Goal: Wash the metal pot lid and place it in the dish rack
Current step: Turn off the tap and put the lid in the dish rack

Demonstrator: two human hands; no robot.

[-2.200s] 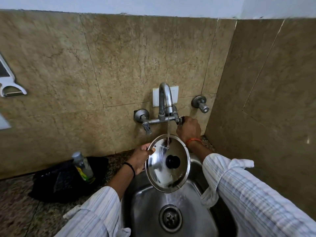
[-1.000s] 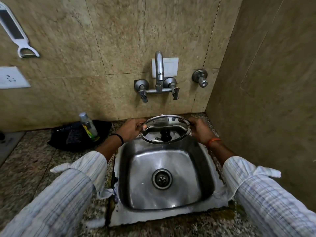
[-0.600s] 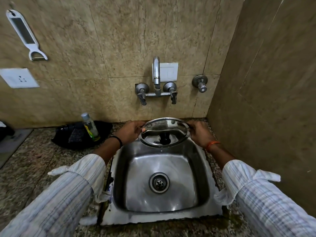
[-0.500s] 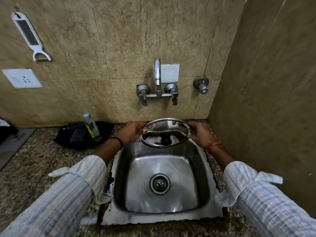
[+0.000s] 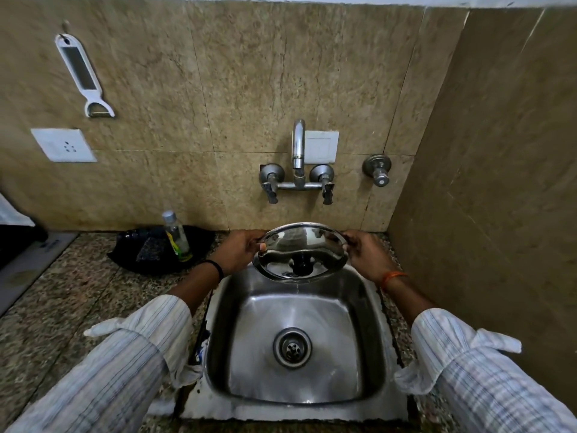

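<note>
Steel sink [image 5: 371, 354] is sitting sunk into the speckled granite counter [image 5: 78, 295], and its basin is holding nothing but a round drain [image 5: 292, 347] at the middle and a wet sheen on the walls. Black tray [image 5: 137, 254] is lying on the counter to the left of the sink, against the wall, and a clear bottle [image 5: 176, 236] with a silver cap and a yellow-green label is standing upright in it.

Both hands are holding the metal pot lid [image 5: 318, 245] in the air over the far edge of the sink, below the faucet [image 5: 298, 151]. The lid is tilting toward the camera, showing its black knob [image 5: 300, 266]. The left hand [image 5: 239, 250] is pinching the rim at the lid's left side, thumb on top and fingers curling beneath. The right hand [image 5: 365, 253] is gripping the opposite side of the rim in the same way. Both forearms are reaching forward out of rolled striped sleeves, a black band on the left wrist and an orange thread on the right.
</note>
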